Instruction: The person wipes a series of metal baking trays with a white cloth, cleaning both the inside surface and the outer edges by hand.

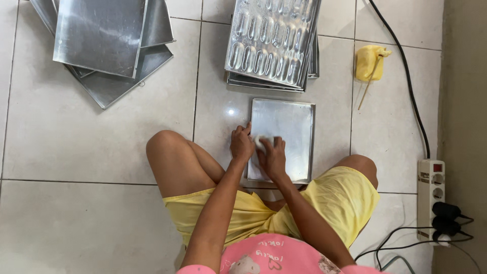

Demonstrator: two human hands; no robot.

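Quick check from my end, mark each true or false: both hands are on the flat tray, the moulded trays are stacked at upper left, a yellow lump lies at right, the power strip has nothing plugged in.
1. Both the left hand and right hand are on the flat tray: true.
2. The moulded trays are stacked at upper left: false, upper middle; plain trays lie upper left.
3. A yellow lump lies at right: true.
4. The power strip has nothing plugged in: false, black plugs sit in it.

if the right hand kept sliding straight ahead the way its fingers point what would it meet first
Probably the far rim of the flat tray under the right hand; beyond it lies the stack of moulded trays.
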